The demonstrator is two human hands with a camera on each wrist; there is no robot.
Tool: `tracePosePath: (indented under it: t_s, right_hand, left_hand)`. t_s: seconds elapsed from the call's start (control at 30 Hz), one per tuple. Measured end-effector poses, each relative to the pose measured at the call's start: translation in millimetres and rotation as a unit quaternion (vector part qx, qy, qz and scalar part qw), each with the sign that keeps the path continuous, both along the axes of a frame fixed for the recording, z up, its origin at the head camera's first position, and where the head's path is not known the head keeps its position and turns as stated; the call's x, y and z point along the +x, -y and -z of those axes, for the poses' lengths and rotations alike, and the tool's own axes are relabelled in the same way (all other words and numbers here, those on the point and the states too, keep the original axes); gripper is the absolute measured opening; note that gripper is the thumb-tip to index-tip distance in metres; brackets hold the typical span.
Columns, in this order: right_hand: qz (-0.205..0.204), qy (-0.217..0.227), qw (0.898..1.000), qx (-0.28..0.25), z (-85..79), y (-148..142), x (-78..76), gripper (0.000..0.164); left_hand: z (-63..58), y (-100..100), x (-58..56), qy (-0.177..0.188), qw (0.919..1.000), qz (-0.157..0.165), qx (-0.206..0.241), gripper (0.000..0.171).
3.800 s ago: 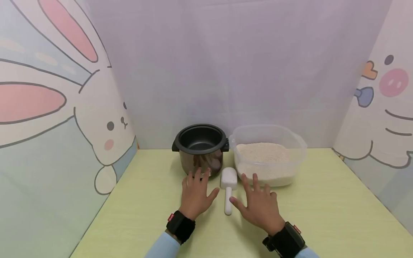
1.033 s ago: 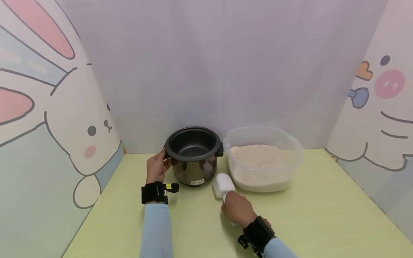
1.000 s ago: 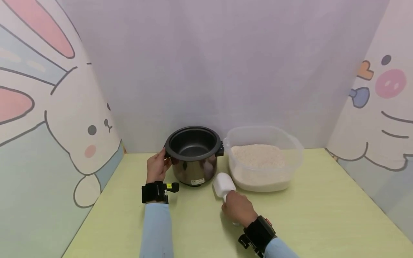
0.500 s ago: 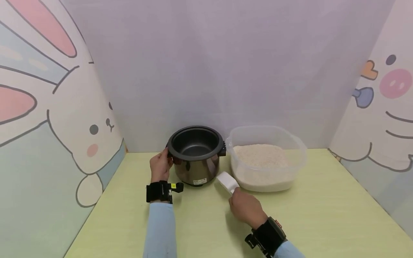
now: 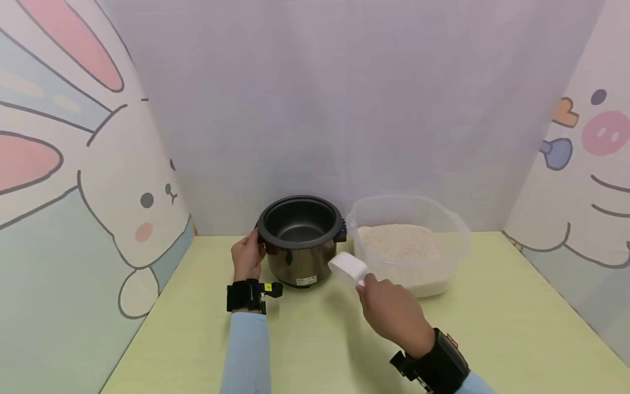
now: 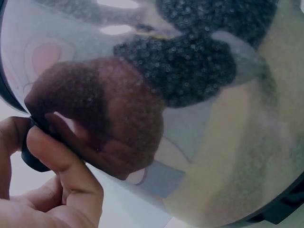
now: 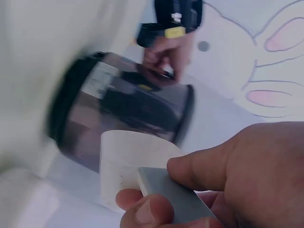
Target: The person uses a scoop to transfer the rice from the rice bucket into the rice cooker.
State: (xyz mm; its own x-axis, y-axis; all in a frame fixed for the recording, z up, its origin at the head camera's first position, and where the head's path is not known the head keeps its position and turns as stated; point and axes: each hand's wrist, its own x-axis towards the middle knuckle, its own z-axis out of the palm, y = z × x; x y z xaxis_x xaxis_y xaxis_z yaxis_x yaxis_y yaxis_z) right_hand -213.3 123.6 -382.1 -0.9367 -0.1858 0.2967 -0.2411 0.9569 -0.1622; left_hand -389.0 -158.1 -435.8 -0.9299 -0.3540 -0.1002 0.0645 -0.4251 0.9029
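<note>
In the head view, a rice cooker (image 5: 290, 264) with a dark shiny body and black inside stands upright on the table, lidless. My left hand (image 5: 248, 257) grips its left side handle; thumb and fingers pinch that black handle (image 6: 33, 159) in the left wrist view. My right hand (image 5: 396, 314) holds a white scoop (image 5: 348, 266) by its handle, raised off the table in front of the cooker and the rice tub. Up close in the right wrist view, the scoop (image 7: 135, 152) has its grey-looking handle between thumb and fingers. The scoop's inside is not clearly shown.
A clear plastic tub (image 5: 456, 241) of pale rice (image 5: 401, 241) stands right of the cooker, close beside it. A pale curtain (image 5: 344, 109) backs the yellow-green table (image 5: 497, 306). Printed cartoon panels (image 5: 133, 219) flank it on both sides.
My left hand went from in front of the cooker to its left handle. My right hand took the scoop's handle, then lifted and tilted it. The cooker and tub look unmoved on the table.
</note>
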Motion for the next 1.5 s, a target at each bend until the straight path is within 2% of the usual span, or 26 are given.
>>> tracePosePath:
  t_s: [0.13, 0.27, 0.33, 0.43, 0.6, 0.7, 1.03, 1.23, 1.5]
  right_hand:
    - [0.001, -0.048, 0.999, -0.015, -24.5, -7, 0.4, 0.024]
    - [-0.004, -0.101, 0.995, -0.021, -36.1, -18, -7.4, 0.022]
    - [-0.002, -0.112, 0.994, -0.018, -39.3, -24, -13.6, 0.023]
    - [0.017, -0.103, 0.994, -0.019, -42.8, -36, -27.6, 0.024]
    - [0.061, -0.059, 0.996, -0.016, -45.6, -57, -62.5, 0.029]
    - [0.081, -0.008, 0.997, -0.010, -46.5, -69, -79.9, 0.032]
    - [0.096, 0.100, 0.990, 0.027, -33.8, -104, -114.9, 0.029]
    - [0.111, 0.118, 0.986, 0.039, -23.5, -121, -128.0, 0.023]
    - [0.118, 0.143, 0.982, 0.033, -12.8, -130, -130.4, 0.021]
  left_hand:
    - [0.7, -1, 0.7, 0.001, 1.0000, 0.004, -0.005, 0.032]
    - [0.6, 0, 1.3, -0.004, 0.9999, 0.002, -0.010, 0.034]
    - [0.3, 1, 0.9, -0.008, 0.9999, 0.000, -0.010, 0.035]
    - [-0.2, 1, 0.1, -0.011, 0.9999, 0.002, -0.010, 0.035]
    - [-2.2, 2, 0.1, -0.006, 0.9999, -0.005, -0.011, 0.030]
    - [-1.5, 3, 0.4, -0.007, 0.9999, -0.008, -0.012, 0.030]
    - [3.1, 2, 1.3, -0.011, 0.9999, -0.005, -0.011, 0.029]
    - [2.2, 0, 1.7, -0.005, 0.9999, -0.003, -0.015, 0.026]
    - [-0.2, -1, 2.0, -0.003, 0.9998, -0.003, -0.021, 0.027]
